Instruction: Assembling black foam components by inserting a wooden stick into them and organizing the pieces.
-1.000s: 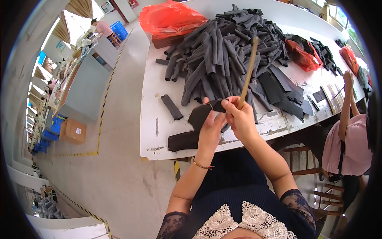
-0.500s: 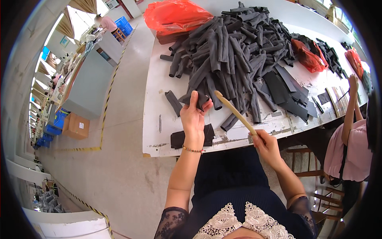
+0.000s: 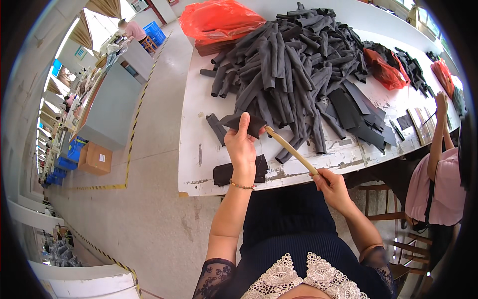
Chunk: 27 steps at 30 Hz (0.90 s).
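Note:
My left hand is raised over the near edge of the white table and pinches a small dark grey fabric piece between thumb and fingers. My right hand grips the lower end of a long pale wooden stick. The stick slants up to the left, and its tip sits right beside the held fabric piece. Under my left wrist a flat stack of dark fabric pieces lies at the table's edge.
A big heap of dark grey fabric tubes covers the table's middle, with orange plastic bags at the back. A person in a pink top sits at the right. A cardboard box and a grey bench stand on the left.
My right hand has drawn the stick out and lowered it toward me, from upright to slanting. My left hand lifted the fabric piece away from the right hand.

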Each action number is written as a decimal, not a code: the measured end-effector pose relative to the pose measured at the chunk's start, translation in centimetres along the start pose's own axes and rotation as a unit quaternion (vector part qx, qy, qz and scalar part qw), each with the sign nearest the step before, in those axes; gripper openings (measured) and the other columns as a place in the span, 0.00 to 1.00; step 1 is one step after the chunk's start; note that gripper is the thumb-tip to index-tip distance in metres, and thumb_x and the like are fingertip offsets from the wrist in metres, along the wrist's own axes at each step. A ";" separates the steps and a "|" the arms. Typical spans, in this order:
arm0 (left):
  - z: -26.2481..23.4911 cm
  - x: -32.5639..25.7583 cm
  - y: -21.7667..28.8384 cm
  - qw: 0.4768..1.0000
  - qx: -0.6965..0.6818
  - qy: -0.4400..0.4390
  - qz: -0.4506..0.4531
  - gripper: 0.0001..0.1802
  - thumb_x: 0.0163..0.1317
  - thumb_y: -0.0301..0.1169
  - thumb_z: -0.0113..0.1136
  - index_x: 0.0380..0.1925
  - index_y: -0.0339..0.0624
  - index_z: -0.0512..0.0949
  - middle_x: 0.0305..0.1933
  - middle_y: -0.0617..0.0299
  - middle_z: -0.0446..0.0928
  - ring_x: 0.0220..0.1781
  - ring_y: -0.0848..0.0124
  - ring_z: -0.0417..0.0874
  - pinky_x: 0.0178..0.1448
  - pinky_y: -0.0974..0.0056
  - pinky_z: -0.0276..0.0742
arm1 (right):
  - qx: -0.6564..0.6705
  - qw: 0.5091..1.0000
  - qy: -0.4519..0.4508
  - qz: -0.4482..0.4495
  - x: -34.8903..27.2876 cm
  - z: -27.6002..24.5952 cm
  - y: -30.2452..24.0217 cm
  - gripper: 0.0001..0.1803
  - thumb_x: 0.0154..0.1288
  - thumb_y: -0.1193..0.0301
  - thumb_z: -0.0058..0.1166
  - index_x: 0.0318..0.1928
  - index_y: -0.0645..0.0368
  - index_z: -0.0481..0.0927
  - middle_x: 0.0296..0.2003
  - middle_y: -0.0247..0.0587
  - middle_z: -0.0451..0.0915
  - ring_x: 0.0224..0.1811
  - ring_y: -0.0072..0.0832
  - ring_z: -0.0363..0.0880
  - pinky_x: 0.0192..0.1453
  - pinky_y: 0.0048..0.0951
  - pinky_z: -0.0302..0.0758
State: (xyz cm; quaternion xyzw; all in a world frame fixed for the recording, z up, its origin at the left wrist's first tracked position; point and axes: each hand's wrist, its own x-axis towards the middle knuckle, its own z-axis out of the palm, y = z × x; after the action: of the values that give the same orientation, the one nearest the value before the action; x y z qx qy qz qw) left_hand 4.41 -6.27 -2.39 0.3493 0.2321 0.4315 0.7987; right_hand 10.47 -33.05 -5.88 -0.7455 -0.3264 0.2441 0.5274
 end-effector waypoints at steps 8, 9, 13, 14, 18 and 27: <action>-0.6 0.5 -0.6 0.998 0.039 0.002 0.051 0.14 0.61 0.35 0.70 0.36 0.34 0.80 0.35 0.62 0.81 0.31 0.76 0.82 0.36 0.65 0.85 | 0.004 1.000 0.005 -0.005 -0.7 -0.7 -0.8 0.10 0.73 0.70 0.53 0.45 0.65 0.81 0.20 0.32 0.72 0.23 0.17 0.68 0.28 0.24 0.67; -0.7 0.6 -0.8 0.997 0.045 -0.005 0.064 0.14 0.61 0.35 0.70 0.36 0.34 0.80 0.35 0.62 0.81 0.31 0.77 0.81 0.36 0.66 0.85 | 0.003 1.000 0.005 -0.003 -0.8 -0.7 -0.9 0.10 0.73 0.70 0.53 0.45 0.65 0.81 0.20 0.32 0.72 0.23 0.17 0.68 0.28 0.24 0.67; -0.4 0.7 -1.0 0.997 0.054 -0.001 0.060 0.13 0.63 0.35 0.68 0.32 0.35 0.78 0.31 0.57 0.81 0.27 0.69 0.83 0.35 0.59 0.88 | -0.007 1.000 -0.013 0.008 -0.6 -0.5 -0.9 0.11 0.73 0.70 0.53 0.45 0.66 0.80 0.21 0.32 0.73 0.24 0.17 0.70 0.29 0.24 0.67; -0.1 0.5 -1.0 0.998 0.039 -0.006 0.039 0.14 0.63 0.35 0.68 0.32 0.35 0.78 0.31 0.57 0.81 0.27 0.68 0.83 0.36 0.58 0.88 | -0.011 1.000 -0.016 0.009 -0.5 -0.5 -0.8 0.11 0.73 0.70 0.53 0.45 0.66 0.80 0.21 0.32 0.74 0.24 0.17 0.70 0.29 0.24 0.67; -0.1 0.2 -0.7 1.000 0.017 -0.009 -0.013 0.15 0.63 0.37 0.68 0.34 0.35 0.78 0.31 0.55 0.82 0.29 0.65 0.85 0.38 0.56 0.88 | -0.010 1.000 -0.008 0.007 -0.4 -0.5 -0.1 0.11 0.73 0.70 0.53 0.45 0.67 0.80 0.21 0.32 0.74 0.24 0.17 0.69 0.29 0.24 0.67; -1.7 -0.7 -1.7 0.983 0.137 -0.118 -0.007 0.14 0.63 0.32 0.68 0.41 0.31 0.81 0.38 0.55 0.84 0.35 0.67 0.87 0.43 0.59 0.88 | -0.004 1.000 -0.001 0.004 0.1 -0.6 -0.2 0.10 0.73 0.72 0.52 0.43 0.66 0.81 0.20 0.32 0.73 0.23 0.17 0.70 0.29 0.24 0.68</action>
State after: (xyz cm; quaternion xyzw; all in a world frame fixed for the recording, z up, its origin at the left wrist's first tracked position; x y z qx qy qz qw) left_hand 3.80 -6.87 -4.76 0.5024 0.1954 0.3454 0.7682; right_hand 10.88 -33.33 -5.49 -0.7485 -0.3252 0.2452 0.5233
